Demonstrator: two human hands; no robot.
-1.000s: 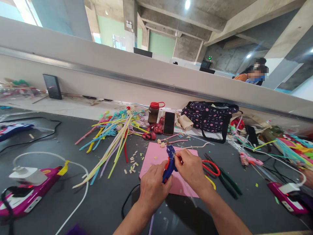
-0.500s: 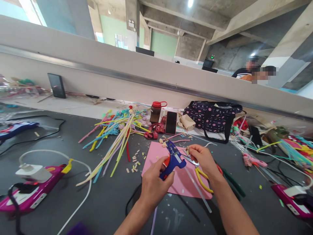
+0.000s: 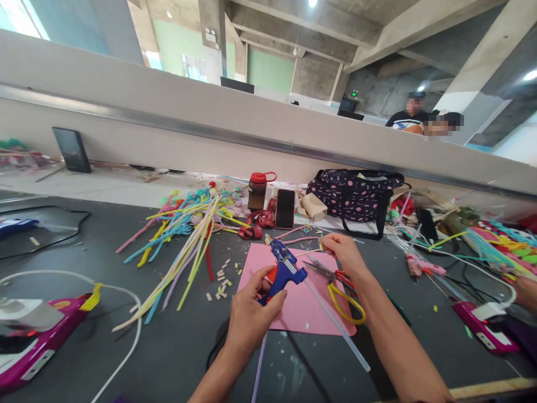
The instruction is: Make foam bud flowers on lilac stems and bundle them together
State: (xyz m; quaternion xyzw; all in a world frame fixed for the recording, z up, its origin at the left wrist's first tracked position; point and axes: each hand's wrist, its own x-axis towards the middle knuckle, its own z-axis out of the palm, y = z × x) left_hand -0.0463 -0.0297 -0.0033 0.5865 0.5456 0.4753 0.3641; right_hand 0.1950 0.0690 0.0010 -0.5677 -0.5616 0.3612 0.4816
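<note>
My left hand is wrapped round a blue hot glue gun with a red trigger. A long clear glue stick sticks out of its back end. My right hand is closed in a pinch on a small yellowish piece, too small to name, to the right of the nozzle and apart from it. Below both hands lies a pink mat. Scissors with yellow and red handles rest on its right side, under my right wrist. Small cream bits lie near the nozzle.
A bundle of coloured pipe cleaners and cut bits lie left. Behind stand a bottle, a phone and a patterned bag. Power strips flank both sides. Another person's hand shows at the right edge.
My right hand has moved right, away from the glue gun, with the small piece in its pinch. The glue gun has tilted, and its glue stick and the scissors show more fully.
</note>
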